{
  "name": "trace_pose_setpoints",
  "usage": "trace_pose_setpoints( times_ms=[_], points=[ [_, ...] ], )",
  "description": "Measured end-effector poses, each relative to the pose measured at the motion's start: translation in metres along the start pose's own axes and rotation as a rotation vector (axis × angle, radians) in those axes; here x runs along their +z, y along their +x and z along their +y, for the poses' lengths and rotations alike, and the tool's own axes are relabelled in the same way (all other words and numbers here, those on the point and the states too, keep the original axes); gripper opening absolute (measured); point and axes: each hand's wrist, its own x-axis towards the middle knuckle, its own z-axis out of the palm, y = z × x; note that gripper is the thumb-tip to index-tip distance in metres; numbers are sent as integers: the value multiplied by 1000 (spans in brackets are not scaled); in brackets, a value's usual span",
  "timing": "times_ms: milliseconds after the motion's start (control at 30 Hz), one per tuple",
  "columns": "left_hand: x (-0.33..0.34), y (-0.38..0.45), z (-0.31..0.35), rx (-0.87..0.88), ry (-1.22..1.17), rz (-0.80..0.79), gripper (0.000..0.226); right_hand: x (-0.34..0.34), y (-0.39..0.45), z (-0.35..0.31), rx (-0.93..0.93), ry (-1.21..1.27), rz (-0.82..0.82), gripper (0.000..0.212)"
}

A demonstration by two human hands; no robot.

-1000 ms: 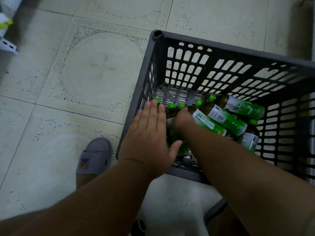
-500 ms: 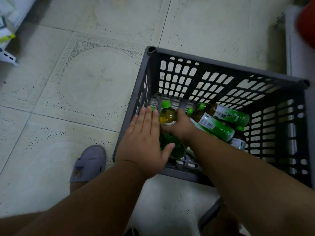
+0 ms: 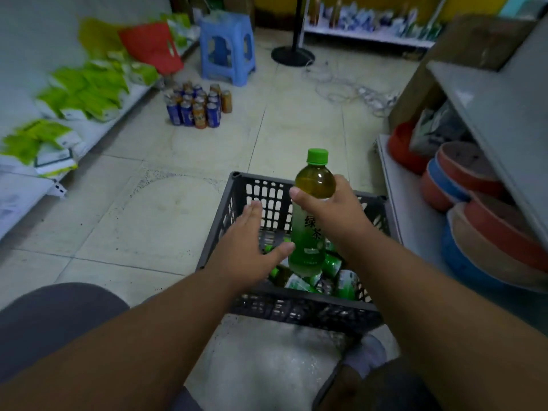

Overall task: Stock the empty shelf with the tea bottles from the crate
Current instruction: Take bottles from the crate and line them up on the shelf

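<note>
My right hand (image 3: 335, 215) grips a green-capped tea bottle (image 3: 310, 235) upright, lifted above the dark grey crate (image 3: 225, 223). The bottle has a green label and amber tea near its neck. My left hand (image 3: 246, 247) hovers flat over the crate's left side, fingers straight, its thumb close to the bottle's lower part. Several more tea bottles (image 3: 335, 277) lie on their sides in the crate bottom. A grey shelf board (image 3: 486, 111) runs along the right, above a lower white shelf (image 3: 409, 229).
Stacked red and blue basins (image 3: 474, 209) fill the lower right shelf. A cluster of cans (image 3: 197, 105) stands on the tile floor ahead, with a blue stool (image 3: 226, 46) and a black stand base (image 3: 292, 54) behind. Green packets (image 3: 86, 90) lie on the left shelf.
My right hand has lifted one bottle out of the crate and stood it upright. The view has tilted up from the crate to the aisle. My left hand stays over the crate.
</note>
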Motion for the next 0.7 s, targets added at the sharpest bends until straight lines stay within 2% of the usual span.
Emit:
trace_pose_setpoints(
  times_ms=[133,233,333,467,633,700],
  points=[
    [-19,-26,60,70,-185,9,109,-32,-47,-43,-109,47,96,61],
    [-24,-39,100,136,-290,12,111,-60,-80,-69,-167,55,135,67],
    [-21,-49,132,211,-397,-7,103,-90,-111,-87,-198,55,189,73],
    [-8,-58,174,358,-459,-103,111,-128,-156,-97,-211,6,320,76],
    [18,-68,232,525,-463,-249,101,-176,-218,-101,-203,3,530,64],
    [30,-73,255,598,-438,-313,100,-195,-241,-96,-188,24,631,67]
  ],
)
